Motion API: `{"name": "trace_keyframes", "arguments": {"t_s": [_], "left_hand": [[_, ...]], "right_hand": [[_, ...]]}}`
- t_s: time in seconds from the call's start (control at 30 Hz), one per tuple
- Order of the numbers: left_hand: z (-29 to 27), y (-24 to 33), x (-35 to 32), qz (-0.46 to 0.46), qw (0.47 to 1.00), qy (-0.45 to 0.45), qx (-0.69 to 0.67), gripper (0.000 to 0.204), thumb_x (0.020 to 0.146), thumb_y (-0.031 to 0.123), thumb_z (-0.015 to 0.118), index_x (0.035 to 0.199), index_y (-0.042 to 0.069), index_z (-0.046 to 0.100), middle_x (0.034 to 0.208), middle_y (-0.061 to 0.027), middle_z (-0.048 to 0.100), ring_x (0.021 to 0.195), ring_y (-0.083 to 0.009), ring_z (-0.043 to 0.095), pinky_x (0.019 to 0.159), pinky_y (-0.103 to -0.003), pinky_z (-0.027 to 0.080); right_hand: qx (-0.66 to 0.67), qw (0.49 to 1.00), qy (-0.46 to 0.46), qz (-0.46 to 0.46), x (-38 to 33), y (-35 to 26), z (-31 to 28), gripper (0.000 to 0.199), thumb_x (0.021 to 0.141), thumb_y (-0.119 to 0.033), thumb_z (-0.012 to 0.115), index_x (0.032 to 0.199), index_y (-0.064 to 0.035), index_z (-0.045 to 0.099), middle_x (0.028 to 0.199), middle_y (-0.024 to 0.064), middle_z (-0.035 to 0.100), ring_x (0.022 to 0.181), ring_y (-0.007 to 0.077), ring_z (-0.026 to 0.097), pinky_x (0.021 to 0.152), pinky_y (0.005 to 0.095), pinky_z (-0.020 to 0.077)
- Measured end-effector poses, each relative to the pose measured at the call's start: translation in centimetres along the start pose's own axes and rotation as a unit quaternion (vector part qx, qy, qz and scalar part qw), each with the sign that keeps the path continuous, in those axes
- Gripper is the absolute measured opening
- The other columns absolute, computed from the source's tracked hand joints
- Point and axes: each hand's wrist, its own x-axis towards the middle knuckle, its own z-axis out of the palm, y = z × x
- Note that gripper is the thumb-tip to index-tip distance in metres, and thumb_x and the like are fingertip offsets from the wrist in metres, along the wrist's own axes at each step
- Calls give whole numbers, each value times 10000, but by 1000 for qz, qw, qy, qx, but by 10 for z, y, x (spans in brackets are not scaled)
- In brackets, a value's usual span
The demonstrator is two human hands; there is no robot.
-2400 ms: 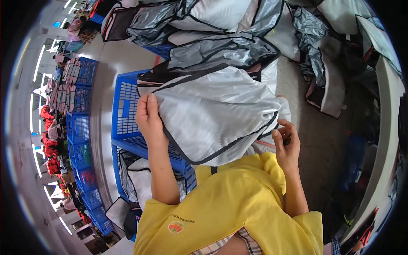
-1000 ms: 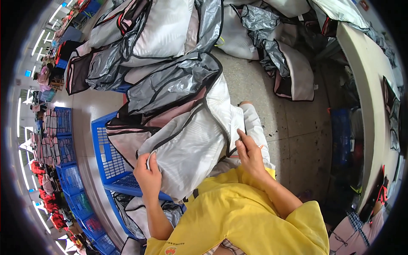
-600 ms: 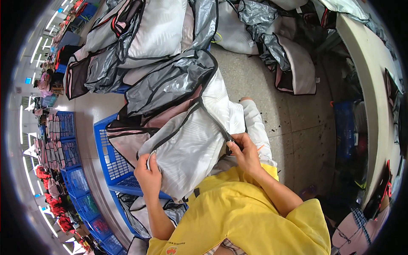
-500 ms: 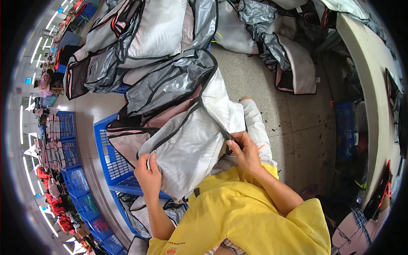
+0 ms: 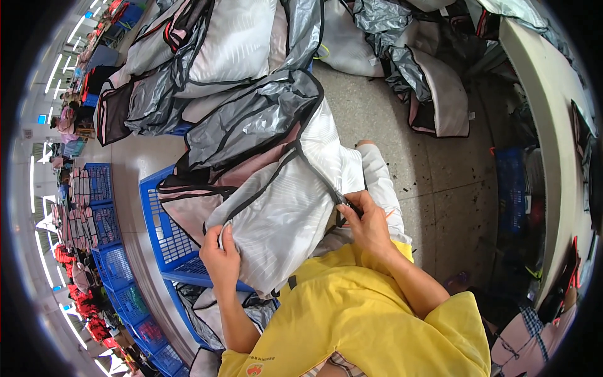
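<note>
A large white fabric bag (image 5: 276, 213) with black trim lies across my lap and over a blue crate. My left hand (image 5: 221, 256) grips its lower left edge near the crate's rim. My right hand (image 5: 367, 221) pinches the black zipper trim at the bag's right edge. Under it lies a grey and pink bag (image 5: 248, 129) of the same kind, draped toward the far side.
The blue plastic crate (image 5: 164, 232) stands at my left, with more blue crates (image 5: 94, 207) stacked along the left aisle. Piles of grey and white bags (image 5: 213, 50) cover the floor ahead. A long table edge (image 5: 553, 107) runs along the right.
My right hand has slid a little along the bag's black trim and now pinches it. Since 2.4 s ago the view swung from the crate toward the bag piles ahead.
</note>
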Motion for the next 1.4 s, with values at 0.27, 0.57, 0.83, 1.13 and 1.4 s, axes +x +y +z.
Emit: {"name": "trace_keyframes", "arguments": {"t_s": [0.27,0.57,0.83,1.13,1.4], "left_hand": [[-2,4,-2,-3,1000,-3,-7,176,1003,155,649,966,-16,638,794,-141,660,703,-216,583,686,-340,477],[-1,5,3,4,1000,4,-5,147,968,125,669,966,-21,650,823,-191,679,719,-362,645,671,-394,498],[-14,21,-1,42,983,-84,-160,314,932,101,686,1229,-1,665,1017,-205,718,905,-275,717,843,-357,537],[44,99,-60,296,902,-311,-54,589,831,214,711,1357,-28,602,665,-100,641,601,-279,642,613,-406,522],[102,118,-80,302,918,-254,-42,649,893,243,639,1400,-127,473,781,-114,675,635,-312,651,666,-425,531]], "right_hand": [[-19,999,-39,14,4,-13,-8,227,982,-122,705,1103,28,586,872,76,697,770,96,639,657,279,554],[170,980,-49,87,6,-1,-6,212,983,-148,703,1103,-5,602,881,49,688,794,117,644,642,313,544],[276,957,24,88,-3,7,-14,245,1011,-136,664,1187,-18,541,882,-31,582,700,30,462,596,207,380],[159,986,34,21,28,-14,-15,187,1034,-192,642,1050,-6,636,794,-64,541,700,21,444,594,206,351],[9,992,66,-103,69,-86,7,216,995,-201,696,1123,-28,700,700,-52,487,635,51,422,568,232,361]]}}
